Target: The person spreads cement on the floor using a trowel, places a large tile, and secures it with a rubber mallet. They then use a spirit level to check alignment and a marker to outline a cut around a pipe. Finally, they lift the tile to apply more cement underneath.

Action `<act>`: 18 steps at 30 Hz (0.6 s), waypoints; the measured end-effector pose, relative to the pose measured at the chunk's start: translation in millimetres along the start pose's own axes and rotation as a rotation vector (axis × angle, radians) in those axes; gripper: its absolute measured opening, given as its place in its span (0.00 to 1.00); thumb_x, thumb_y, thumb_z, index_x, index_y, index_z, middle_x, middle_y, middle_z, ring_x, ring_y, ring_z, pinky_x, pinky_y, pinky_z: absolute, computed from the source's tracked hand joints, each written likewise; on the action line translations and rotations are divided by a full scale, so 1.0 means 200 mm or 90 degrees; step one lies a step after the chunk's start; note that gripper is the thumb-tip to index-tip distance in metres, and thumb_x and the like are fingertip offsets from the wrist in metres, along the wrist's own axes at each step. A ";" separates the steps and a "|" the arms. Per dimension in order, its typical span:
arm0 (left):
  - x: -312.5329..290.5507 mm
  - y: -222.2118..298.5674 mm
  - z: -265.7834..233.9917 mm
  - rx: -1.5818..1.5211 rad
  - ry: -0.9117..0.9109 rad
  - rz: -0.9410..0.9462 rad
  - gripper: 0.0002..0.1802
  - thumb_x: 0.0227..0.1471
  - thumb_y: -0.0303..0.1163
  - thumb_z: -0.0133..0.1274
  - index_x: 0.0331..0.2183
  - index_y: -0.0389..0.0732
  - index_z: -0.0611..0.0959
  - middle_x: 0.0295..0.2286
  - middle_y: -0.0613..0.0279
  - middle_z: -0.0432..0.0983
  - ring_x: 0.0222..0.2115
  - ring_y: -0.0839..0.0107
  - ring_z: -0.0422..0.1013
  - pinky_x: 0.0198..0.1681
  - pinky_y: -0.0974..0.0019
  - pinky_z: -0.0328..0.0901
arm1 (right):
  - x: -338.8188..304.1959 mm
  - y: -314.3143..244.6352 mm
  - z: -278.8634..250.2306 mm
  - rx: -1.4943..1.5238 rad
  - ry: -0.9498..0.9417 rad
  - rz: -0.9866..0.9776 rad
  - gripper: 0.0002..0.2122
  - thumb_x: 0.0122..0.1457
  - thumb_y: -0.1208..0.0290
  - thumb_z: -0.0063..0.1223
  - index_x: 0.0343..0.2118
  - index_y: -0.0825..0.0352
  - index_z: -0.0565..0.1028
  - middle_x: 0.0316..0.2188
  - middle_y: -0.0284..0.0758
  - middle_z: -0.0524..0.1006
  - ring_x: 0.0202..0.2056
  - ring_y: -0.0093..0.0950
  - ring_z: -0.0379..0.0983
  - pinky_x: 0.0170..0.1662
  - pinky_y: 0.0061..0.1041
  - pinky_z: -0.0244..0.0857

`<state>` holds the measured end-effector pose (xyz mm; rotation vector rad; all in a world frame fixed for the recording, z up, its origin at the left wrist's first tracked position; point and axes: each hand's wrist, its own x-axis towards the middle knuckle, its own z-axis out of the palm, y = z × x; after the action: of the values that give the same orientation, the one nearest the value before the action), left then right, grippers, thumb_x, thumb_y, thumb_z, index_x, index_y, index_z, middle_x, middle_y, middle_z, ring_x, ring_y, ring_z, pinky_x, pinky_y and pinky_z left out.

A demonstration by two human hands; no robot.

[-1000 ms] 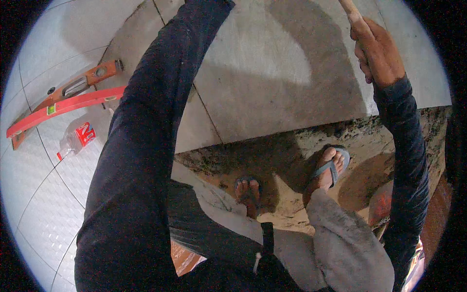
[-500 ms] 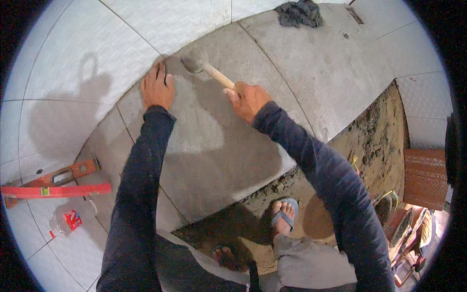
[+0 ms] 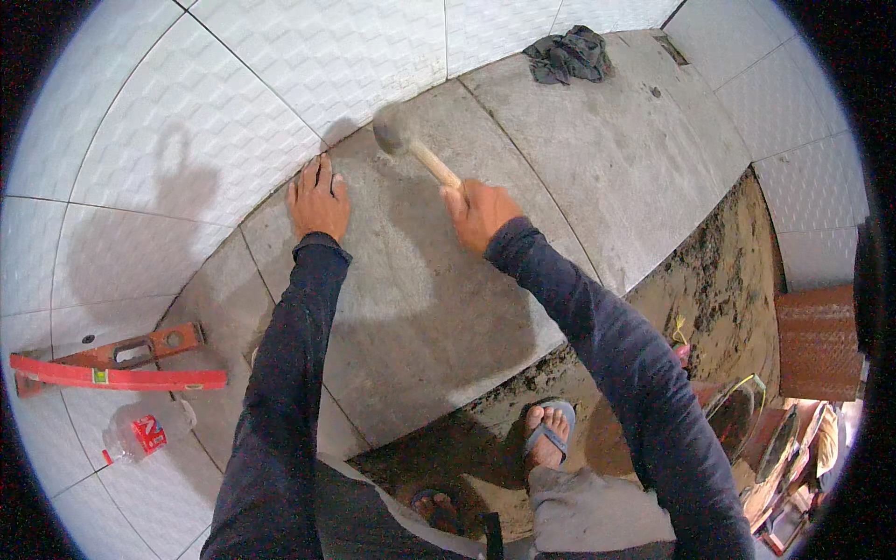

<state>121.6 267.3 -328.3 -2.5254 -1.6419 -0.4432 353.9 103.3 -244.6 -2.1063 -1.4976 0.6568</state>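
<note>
My right hand point(image 3: 483, 215) is closed round the pale wooden handle of a mallet point(image 3: 437, 165). The mallet's dark rounded head, smeared by motion, is over a grey floor tile point(image 3: 392, 355) close to the wall; whether it touches the tile I cannot tell. To its left my left hand point(image 3: 319, 201) lies flat on the tile's edge, fingers stretched toward the white textured wall point(image 3: 215, 103). Nothing is in that hand.
Two red spirit levels point(image 3: 154, 375) and a clear plastic bottle point(image 3: 135, 439) are at the left. A crumpled black cloth point(image 3: 569, 54) lies at the back. Bare sandy ground point(image 3: 709, 280) borders the tiles, with a brown box point(image 3: 814, 341) at the right.
The view has shifted, so the scene appears slightly lower and further right. Relative to the tile, the mallet head is a little nearer the wall. My left hand stays flat there.
</note>
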 end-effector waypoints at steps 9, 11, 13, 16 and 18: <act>0.00 0.29 -0.07 0.027 -0.121 -0.098 0.30 0.63 0.47 0.35 0.64 0.52 0.60 0.65 0.70 0.50 0.66 0.67 0.45 0.63 0.30 0.37 | 0.04 0.02 -0.01 0.045 0.129 -0.027 0.20 0.64 0.56 0.45 0.27 0.71 0.73 0.20 0.53 0.74 0.24 0.53 0.72 0.28 0.46 0.64; -0.02 0.27 -0.05 0.030 -0.109 -0.092 0.30 0.63 0.47 0.35 0.64 0.52 0.60 0.65 0.70 0.50 0.66 0.67 0.45 0.63 0.31 0.37 | 0.02 0.05 0.00 0.038 0.100 -0.007 0.21 0.64 0.53 0.44 0.30 0.71 0.74 0.22 0.54 0.75 0.27 0.55 0.74 0.32 0.49 0.67; -0.02 0.26 -0.04 0.031 -0.115 -0.082 0.30 0.63 0.47 0.35 0.64 0.51 0.60 0.65 0.69 0.51 0.66 0.66 0.45 0.64 0.33 0.37 | 0.04 0.07 0.00 0.026 0.079 0.007 0.21 0.64 0.52 0.44 0.31 0.70 0.74 0.23 0.54 0.76 0.28 0.55 0.74 0.33 0.51 0.68; -0.02 0.25 0.00 0.021 -0.083 -0.059 0.31 0.63 0.46 0.35 0.64 0.50 0.59 0.65 0.67 0.52 0.66 0.66 0.45 0.65 0.38 0.37 | 0.09 0.07 0.01 0.017 0.077 0.015 0.21 0.63 0.52 0.45 0.30 0.70 0.73 0.23 0.53 0.76 0.28 0.55 0.74 0.33 0.51 0.68; -0.01 0.25 0.01 0.030 -0.087 -0.058 0.31 0.63 0.46 0.34 0.65 0.50 0.59 0.65 0.66 0.52 0.66 0.66 0.46 0.66 0.42 0.38 | 0.06 0.05 0.00 0.033 0.108 0.008 0.21 0.63 0.52 0.45 0.30 0.71 0.74 0.23 0.54 0.77 0.28 0.55 0.75 0.34 0.52 0.68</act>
<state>166.5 245.2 -327.1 -2.5054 -1.7975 -0.2405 365.4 110.9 -251.7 -2.0771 -1.3620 0.5025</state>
